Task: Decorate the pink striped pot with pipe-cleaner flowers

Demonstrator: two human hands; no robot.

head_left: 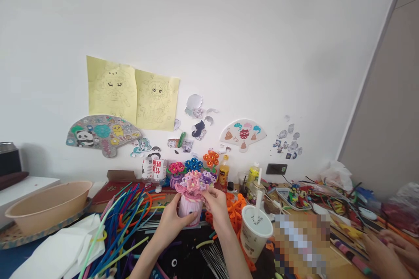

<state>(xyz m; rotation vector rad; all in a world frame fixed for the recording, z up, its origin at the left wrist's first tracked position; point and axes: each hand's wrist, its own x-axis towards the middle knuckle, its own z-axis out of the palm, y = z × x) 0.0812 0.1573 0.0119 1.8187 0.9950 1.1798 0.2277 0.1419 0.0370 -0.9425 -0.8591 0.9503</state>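
Observation:
A small pink flower pot made of fuzzy pipe cleaners stands upright in front of me, with pink and peach flowers on top. My left hand is wrapped round its left side, thumb across the front. At the right of the rim, my right hand has its fingers closed on the edge by the flowers; the exact piece pinched is hard to make out. Just behind are similar pots with magenta flowers, blue flowers, orange flowers and purple flowers.
Loose coloured pipe cleaners and white paper lie left, near a tan basin. To the right stand a lidded drink cup with a straw and orange pipe-cleaner pieces. Another person's hands are at far right.

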